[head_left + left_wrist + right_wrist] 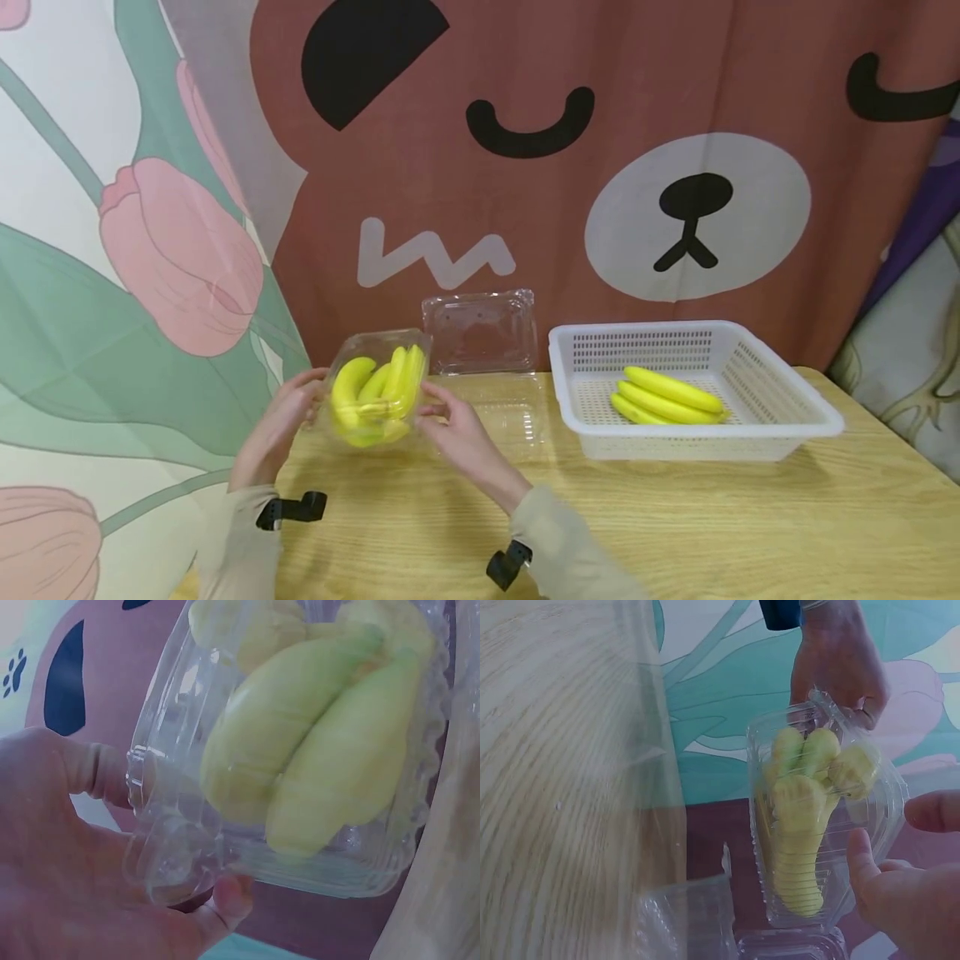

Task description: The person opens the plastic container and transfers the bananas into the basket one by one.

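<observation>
A shut clear plastic clamshell box (378, 390) with a bunch of yellow bananas (375, 393) inside is held up over the table's left end. My left hand (281, 417) grips its left rim, with the thumb and fingers curled on the edge (187, 877). My right hand (450, 425) holds the box's right side, fingers against the plastic. The right wrist view shows the box (817, 817) on edge between my right hand (900, 877) and my left hand (840, 667). In the left wrist view the bananas (315, 742) fill the box.
An open, empty clear clamshell (487, 358) stands on the wooden table (675, 517) just behind the held box. A white slotted basket (817, 417) at the right holds loose bananas (667, 396). A printed curtain hangs close behind. The table's left edge is under my left arm.
</observation>
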A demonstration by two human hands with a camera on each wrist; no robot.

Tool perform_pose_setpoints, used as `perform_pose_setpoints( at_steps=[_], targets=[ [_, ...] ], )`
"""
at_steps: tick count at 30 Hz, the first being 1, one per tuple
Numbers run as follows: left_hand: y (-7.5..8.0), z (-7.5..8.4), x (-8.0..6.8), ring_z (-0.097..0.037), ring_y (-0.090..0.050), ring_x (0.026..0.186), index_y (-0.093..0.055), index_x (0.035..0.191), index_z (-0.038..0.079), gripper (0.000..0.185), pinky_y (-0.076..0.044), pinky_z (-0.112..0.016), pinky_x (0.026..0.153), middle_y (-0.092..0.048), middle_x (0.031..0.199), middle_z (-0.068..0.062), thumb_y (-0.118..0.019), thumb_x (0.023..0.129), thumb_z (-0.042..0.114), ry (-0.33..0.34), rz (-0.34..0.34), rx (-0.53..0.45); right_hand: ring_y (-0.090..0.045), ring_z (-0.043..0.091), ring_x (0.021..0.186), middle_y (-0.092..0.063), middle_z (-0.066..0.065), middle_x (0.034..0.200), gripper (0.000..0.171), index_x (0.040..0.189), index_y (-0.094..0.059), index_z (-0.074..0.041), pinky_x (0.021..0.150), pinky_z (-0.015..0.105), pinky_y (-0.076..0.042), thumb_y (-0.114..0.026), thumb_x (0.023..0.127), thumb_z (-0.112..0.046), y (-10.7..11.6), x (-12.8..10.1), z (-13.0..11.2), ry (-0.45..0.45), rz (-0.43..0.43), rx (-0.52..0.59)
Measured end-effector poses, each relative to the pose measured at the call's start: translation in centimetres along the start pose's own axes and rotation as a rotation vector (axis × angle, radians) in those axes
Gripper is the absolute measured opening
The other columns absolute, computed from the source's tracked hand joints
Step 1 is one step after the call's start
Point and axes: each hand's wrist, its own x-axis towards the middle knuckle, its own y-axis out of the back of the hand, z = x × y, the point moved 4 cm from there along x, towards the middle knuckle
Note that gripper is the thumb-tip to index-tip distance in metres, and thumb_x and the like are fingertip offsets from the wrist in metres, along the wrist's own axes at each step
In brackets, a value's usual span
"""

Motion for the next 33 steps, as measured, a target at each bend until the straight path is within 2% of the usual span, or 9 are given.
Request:
perform_pose_setpoints(
  at_steps=[4,7,8,11,13,18,23,28,33],
  targets=[
    [-0.7,0.8,0.0,-0.016,-0.043,0.076,-0.03,0.15,-0.002,0.052,-0.041,-0.03,0.067,-0.044,0.127,-0.017,-0.037,0.102,0.016,-0.049,-0.02,-0.021,-0.059,0.026,0.108,-0.06,0.019,0.122,0.055,0.147,-0.041,0.0,0.075,0.028,-0.051,-0.06,0.096,-0.01,1.1,-0.3,-0.5,-0.006,0.009,-0.007],
    [-1.3,1.3,-0.1,-0.017,-0.044,0.079,-0.031,0.15,0.0,0.052,-0.04,-0.032,0.071,-0.04,0.134,-0.017,-0.039,0.101,0.015,-0.058,-0.046,-0.055,-0.059,0.028,0.11,-0.06,0.019,0.123,0.055,0.146,-0.042,0.001,0.07,0.024,-0.049,-0.06,0.095,-0.008,2.1,-0.5,-0.9,0.006,0.027,-0.008],
    [-1.5,1.4,-0.1,-0.018,-0.043,0.079,-0.031,0.15,0.0,0.053,-0.04,-0.032,0.072,-0.04,0.131,-0.019,-0.04,0.1,0.014,-0.059,-0.054,-0.073,-0.059,0.029,0.11,-0.06,0.019,0.123,0.055,0.145,-0.043,0.001,0.068,0.024,-0.049,-0.061,0.094,-0.007,2.4,-0.5,-1.0,0.009,0.034,-0.01],
    [-2.1,1.8,-0.1,-0.022,-0.042,0.093,-0.028,0.151,0.001,0.056,-0.038,-0.033,0.076,-0.035,0.136,-0.018,-0.041,0.097,0.01,-0.062,-0.095,-0.127,-0.058,0.028,0.111,-0.059,0.018,0.125,0.054,0.143,-0.045,0.002,0.076,0.025,-0.049,-0.063,0.093,-0.007,3.4,-0.7,-1.2,0.006,0.055,-0.016],
    [-2.5,2.0,-0.1,-0.025,-0.039,0.106,-0.027,0.151,0.001,0.057,-0.038,-0.033,0.078,-0.032,0.142,-0.018,-0.042,0.097,0.008,-0.069,-0.118,-0.172,-0.058,0.028,0.111,-0.059,0.017,0.126,0.053,0.142,-0.047,0.002,0.084,0.031,-0.049,-0.064,0.093,-0.008,4.1,-1.0,-1.4,0.0,0.069,-0.018],
    [-3.8,2.6,0.0,-0.028,-0.03,0.128,-0.027,0.152,0.002,0.058,-0.04,-0.03,0.083,-0.024,0.154,-0.016,-0.046,0.097,0.007,-0.083,-0.163,-0.254,-0.06,0.025,0.108,-0.064,0.014,0.116,0.052,0.141,-0.05,0.0,0.098,0.042,-0.046,-0.065,0.092,-0.008,5.8,-1.7,-1.6,-0.023,0.106,-0.024],
    [-5.5,3.2,-0.1,-0.029,-0.033,0.129,-0.031,0.151,0.001,0.058,-0.042,-0.028,0.088,-0.029,0.15,-0.019,-0.051,0.098,0.008,-0.1,-0.189,-0.292,-0.059,0.026,0.11,-0.06,0.014,0.124,0.052,0.142,-0.049,-0.001,0.097,0.04,-0.046,-0.063,0.092,-0.003,7.8,-2.7,-1.8,-0.034,0.12,-0.021],
    [-7.5,3.8,-0.2,-0.031,-0.041,0.127,-0.037,0.149,0.005,0.058,-0.039,-0.04,0.099,-0.037,0.146,-0.018,-0.059,0.097,0.015,-0.115,-0.197,-0.291,-0.057,0.03,0.115,-0.052,0.013,0.139,0.053,0.144,-0.048,-0.003,0.097,0.043,-0.045,-0.062,0.093,-0.003,9.9,-4.0,-2.0,-0.06,0.122,-0.046],
    [-9.4,4.3,-0.5,-0.032,-0.046,0.125,-0.043,0.147,0.009,0.057,-0.034,-0.048,0.104,-0.043,0.143,-0.015,-0.065,0.096,0.02,-0.112,-0.178,-0.274,-0.057,0.032,0.116,-0.053,0.016,0.137,0.053,0.144,-0.047,-0.004,0.1,0.045,-0.045,-0.061,0.093,-0.006,11.7,-5.0,-2.3,-0.068,0.131,-0.094]
  ],
)
